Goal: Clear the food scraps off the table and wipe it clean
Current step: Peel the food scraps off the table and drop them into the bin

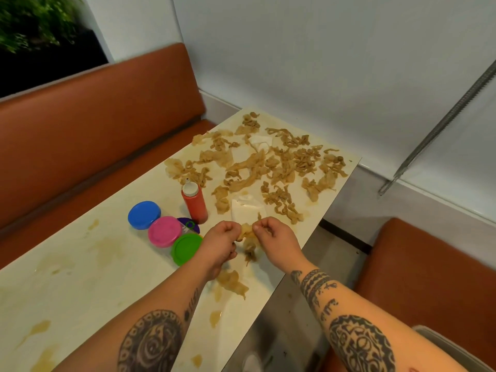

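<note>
Hands at the near right edge of a pale, stained table [107,277]. The left hand [222,238] and right hand [273,236] meet with fingers curled, both pinching one limp beige scrap [248,237] that hangs between them just above the tabletop. The main spread of food scraps [268,167] covers the far end of the table, at 12 to 1 o'clock from the hands. A white sheet [248,210] lies at 12 o'clock, just beyond the fingers. One loose piece [232,283] lies at 6 o'clock, beside the left wrist. A red squeeze bottle [193,201] stands upright at 10 o'clock. The blue lid [144,214], pink lid [165,231] and green lid [186,248] run in a row at 9 o'clock. An orange bench [94,124] flanks the table's left side.
</note>
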A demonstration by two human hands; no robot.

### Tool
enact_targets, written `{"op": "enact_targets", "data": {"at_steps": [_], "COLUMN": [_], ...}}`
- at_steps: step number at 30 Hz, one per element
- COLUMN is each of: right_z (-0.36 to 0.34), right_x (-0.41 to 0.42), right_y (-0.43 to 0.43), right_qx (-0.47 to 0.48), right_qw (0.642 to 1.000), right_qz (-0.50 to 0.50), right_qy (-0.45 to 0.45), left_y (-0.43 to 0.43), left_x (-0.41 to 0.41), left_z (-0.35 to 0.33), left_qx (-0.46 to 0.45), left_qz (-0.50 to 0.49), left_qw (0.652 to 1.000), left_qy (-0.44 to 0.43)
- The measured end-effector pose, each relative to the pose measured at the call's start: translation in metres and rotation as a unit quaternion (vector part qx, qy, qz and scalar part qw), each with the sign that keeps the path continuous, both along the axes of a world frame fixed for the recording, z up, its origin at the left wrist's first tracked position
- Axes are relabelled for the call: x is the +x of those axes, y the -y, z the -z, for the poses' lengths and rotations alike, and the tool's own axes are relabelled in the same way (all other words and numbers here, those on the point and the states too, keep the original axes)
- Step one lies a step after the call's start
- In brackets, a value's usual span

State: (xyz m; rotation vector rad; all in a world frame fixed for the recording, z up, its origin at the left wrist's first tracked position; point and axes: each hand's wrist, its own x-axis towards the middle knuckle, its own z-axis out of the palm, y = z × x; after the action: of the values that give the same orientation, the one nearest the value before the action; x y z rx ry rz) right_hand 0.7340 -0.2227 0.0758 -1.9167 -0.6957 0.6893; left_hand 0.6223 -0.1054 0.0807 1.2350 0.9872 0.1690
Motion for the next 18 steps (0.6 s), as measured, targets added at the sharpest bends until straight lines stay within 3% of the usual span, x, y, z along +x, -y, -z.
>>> {"op": "enact_targets", "data": {"at_steps": [3,7,10,12,15,18], "right_z": [-0.003,-0.010,-0.011,-0.008,0.008,0.036], "right_x": [-0.001,-0.009,-0.017,-0.021,-0.026,-0.036], "right_y": [-0.008,-0.021,-0.027,-0.028,-0.026,-0.021], "right_qx": [0.025,0.056,0.075,0.076,0.047,-0.040], "right_qw": [1.000,0.998,0.993,0.993,0.993,0.997], "right_qz": [0.014,-0.005,-0.043,-0.019,0.016,-0.049], "right_qy": [-0.006,-0.040,-0.078,-0.084,-0.109,-0.035], "left_y": [-0.005,-0.007,-0.009,-0.014,-0.024,-0.030], "left_x": [-0.002,-0.005,-0.008,-0.012,-0.020,-0.031], "left_z": [0.000,-0.008,-0.010,-0.010,-0.011,-0.012], "left_qx": [-0.015,-0.138,-0.136,-0.139,-0.140,-0.133], "left_qz": [-0.037,-0.088,-0.100,-0.157,-0.219,-0.237], "left_qw": [0.999,0.986,0.984,0.976,0.963,0.960], "left_qy": [0.008,0.044,0.053,0.063,0.071,0.070]}}
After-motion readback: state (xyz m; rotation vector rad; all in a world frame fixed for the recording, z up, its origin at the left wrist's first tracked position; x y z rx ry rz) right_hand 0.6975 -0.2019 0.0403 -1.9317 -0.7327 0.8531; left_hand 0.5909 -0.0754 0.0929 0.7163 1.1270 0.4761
